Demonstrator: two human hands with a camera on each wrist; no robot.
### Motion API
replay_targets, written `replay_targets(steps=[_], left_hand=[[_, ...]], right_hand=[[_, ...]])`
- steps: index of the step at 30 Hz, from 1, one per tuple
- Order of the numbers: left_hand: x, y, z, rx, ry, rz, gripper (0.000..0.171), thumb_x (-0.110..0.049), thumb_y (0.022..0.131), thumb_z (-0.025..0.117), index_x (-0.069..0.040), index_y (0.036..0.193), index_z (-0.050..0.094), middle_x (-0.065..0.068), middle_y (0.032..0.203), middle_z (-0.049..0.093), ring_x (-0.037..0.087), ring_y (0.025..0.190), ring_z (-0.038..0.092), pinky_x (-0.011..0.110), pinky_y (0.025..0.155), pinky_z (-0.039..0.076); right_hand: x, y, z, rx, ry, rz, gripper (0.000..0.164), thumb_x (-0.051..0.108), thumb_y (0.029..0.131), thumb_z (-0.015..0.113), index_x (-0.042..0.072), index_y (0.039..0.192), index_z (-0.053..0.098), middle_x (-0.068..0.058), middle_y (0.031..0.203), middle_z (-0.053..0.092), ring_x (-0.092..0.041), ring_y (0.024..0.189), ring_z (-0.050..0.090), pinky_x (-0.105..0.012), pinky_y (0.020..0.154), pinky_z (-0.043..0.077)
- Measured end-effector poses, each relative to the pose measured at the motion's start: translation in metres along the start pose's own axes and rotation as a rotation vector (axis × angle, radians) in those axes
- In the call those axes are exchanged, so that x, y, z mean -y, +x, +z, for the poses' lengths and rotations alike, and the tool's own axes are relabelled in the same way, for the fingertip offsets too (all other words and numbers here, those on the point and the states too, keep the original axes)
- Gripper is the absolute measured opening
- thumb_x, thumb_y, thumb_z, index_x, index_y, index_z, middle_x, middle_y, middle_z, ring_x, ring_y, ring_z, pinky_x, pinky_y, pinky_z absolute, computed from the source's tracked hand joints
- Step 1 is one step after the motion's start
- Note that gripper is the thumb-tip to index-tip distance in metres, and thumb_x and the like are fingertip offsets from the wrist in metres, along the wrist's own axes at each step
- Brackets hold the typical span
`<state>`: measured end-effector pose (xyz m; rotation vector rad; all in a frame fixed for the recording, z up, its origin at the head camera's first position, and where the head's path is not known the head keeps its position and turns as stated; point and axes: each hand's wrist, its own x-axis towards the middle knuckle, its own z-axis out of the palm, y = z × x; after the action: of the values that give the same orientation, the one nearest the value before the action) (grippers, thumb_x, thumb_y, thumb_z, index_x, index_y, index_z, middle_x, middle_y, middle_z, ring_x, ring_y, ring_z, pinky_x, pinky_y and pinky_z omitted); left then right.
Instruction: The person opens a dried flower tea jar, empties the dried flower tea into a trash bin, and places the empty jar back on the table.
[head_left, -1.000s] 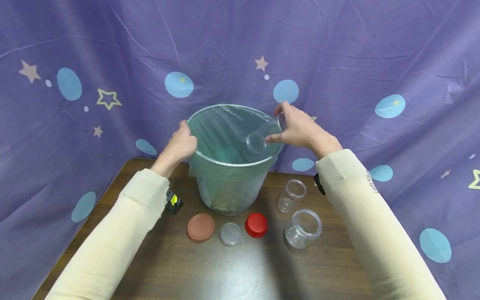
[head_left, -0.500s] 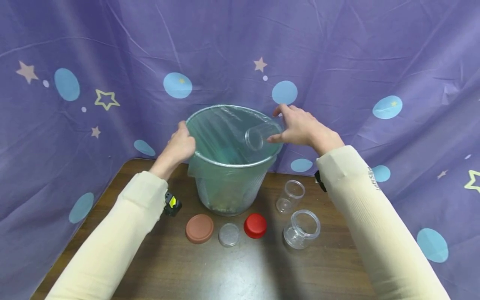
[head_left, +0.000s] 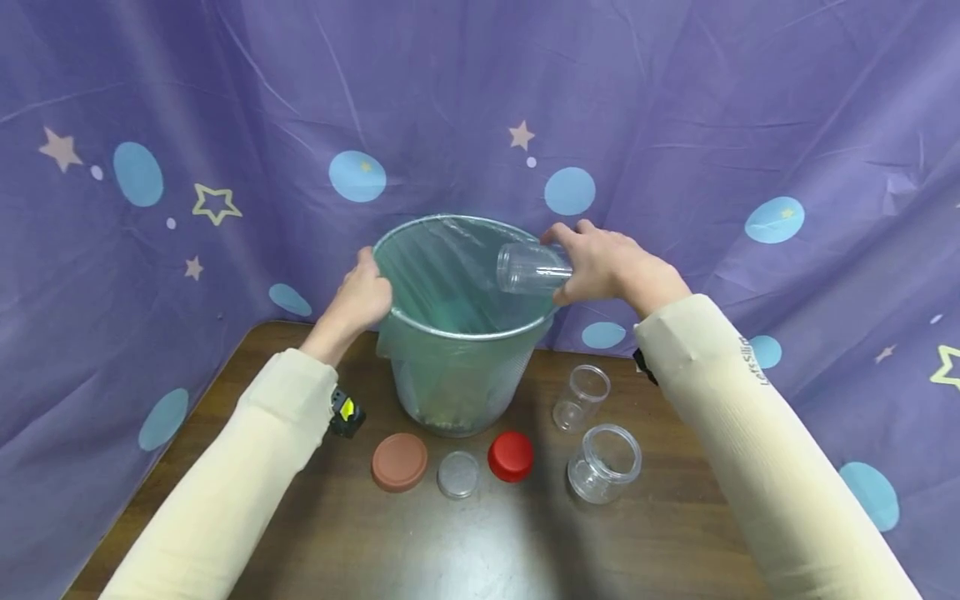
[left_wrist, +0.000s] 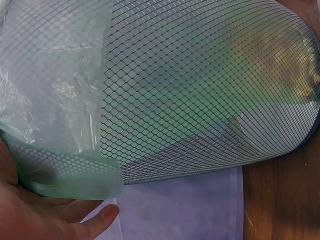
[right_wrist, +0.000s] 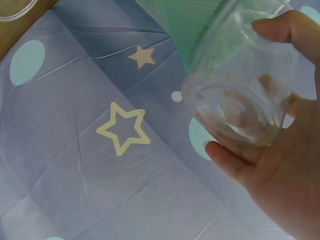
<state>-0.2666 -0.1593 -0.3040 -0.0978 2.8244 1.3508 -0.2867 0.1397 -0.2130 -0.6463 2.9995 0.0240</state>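
A mesh trash bin (head_left: 480, 383) stands on the table, lined with a thin green plastic bag (head_left: 420, 342) folded over its rim. My left hand (head_left: 362, 292) grips the bin's rim and liner on the left side; in the left wrist view its fingers (left_wrist: 95, 222) show below the bag's folded edge. On the right, my right hand (head_left: 607, 262) holds a clear plastic jar (head_left: 525, 268) inside the bin's mouth, near the rim. The jar lies roughly level, its mouth pointing left. In the right wrist view, thumb and fingers curl round the jar (right_wrist: 235, 100), and I see no contents.
In front of the bin lie a brown-pink lid (head_left: 400, 462), a silver lid (head_left: 458, 474) and a red lid (head_left: 512, 456). To their right stand a tall clear jar (head_left: 582, 398) and a wider clear jar (head_left: 604, 463). A purple curtain (head_left: 465, 100) hangs close behind.
My right hand has turned the jar from tilted down into the bin to about level. My left hand keeps its grip on the rim, and the lids stay put.
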Motion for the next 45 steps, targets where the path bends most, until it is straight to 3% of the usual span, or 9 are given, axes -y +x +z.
replay_targets(steps=[6,11,18,23,31,37,45], left_hand=[[0.001,0.0,0.002,-0.004,-0.009,0.003,0.071,-0.011,0.094,0.023,-0.004,0.157,-0.008,0.025,0.164,0.01,0.044,0.151,0.013,0.056,0.124,0.013],[-0.001,-0.001,0.002,-0.007,-0.01,-0.003,0.071,-0.01,0.094,0.024,-0.004,0.157,-0.007,0.025,0.163,0.012,0.045,0.15,0.014,0.057,0.123,0.013],[-0.001,0.0,0.001,-0.005,-0.011,-0.016,0.072,-0.009,0.094,0.025,-0.005,0.157,-0.009,0.025,0.163,0.011,0.046,0.15,0.013,0.057,0.123,0.011],[0.0,0.001,0.002,-0.008,0.001,-0.013,0.071,-0.01,0.094,0.025,-0.004,0.157,-0.008,0.026,0.163,0.011,0.046,0.15,0.014,0.058,0.123,0.012],[-0.001,0.0,0.0,-0.004,0.011,-0.017,0.072,-0.01,0.094,0.025,-0.003,0.157,-0.009,0.027,0.163,0.01,0.047,0.15,0.013,0.058,0.123,0.011],[-0.002,0.0,-0.002,0.001,0.015,-0.018,0.072,-0.01,0.094,0.025,-0.003,0.156,-0.011,0.027,0.163,0.01,0.048,0.149,0.013,0.059,0.123,0.011],[-0.003,-0.001,-0.002,0.014,0.013,-0.02,0.073,-0.009,0.094,0.026,-0.004,0.156,-0.013,0.028,0.163,0.009,0.048,0.149,0.012,0.06,0.122,0.01]], right_hand=[[0.001,0.001,0.007,-0.071,-0.048,-0.027,0.077,0.031,0.069,0.081,0.014,0.133,0.042,-0.019,0.122,0.063,-0.04,0.111,0.062,-0.054,0.094,0.049],[0.003,0.002,0.007,-0.071,-0.036,-0.001,0.077,0.035,0.067,0.082,0.012,0.128,0.041,-0.017,0.119,0.064,-0.04,0.107,0.062,-0.055,0.087,0.051],[0.0,0.0,0.011,-0.049,0.011,0.013,0.093,0.031,0.071,0.079,0.018,0.147,0.027,-0.02,0.132,0.053,-0.045,0.116,0.054,-0.061,0.093,0.045],[-0.006,0.001,0.015,-0.072,0.056,-0.001,0.089,0.029,0.073,0.077,0.017,0.147,0.029,-0.021,0.132,0.053,-0.044,0.117,0.053,-0.061,0.095,0.043],[-0.016,-0.003,0.012,-0.073,0.196,0.002,0.083,0.028,0.077,0.074,0.018,0.146,0.03,-0.015,0.134,0.055,-0.038,0.121,0.055,-0.059,0.101,0.043],[-0.027,-0.008,0.013,-0.084,0.321,0.012,0.082,0.024,0.077,0.074,0.011,0.145,0.029,-0.02,0.125,0.059,-0.036,0.115,0.058,-0.053,0.101,0.045],[-0.046,-0.015,0.02,-0.098,0.434,0.067,0.081,0.021,0.077,0.073,0.005,0.142,0.028,-0.022,0.127,0.06,-0.037,0.117,0.059,-0.053,0.104,0.044]])
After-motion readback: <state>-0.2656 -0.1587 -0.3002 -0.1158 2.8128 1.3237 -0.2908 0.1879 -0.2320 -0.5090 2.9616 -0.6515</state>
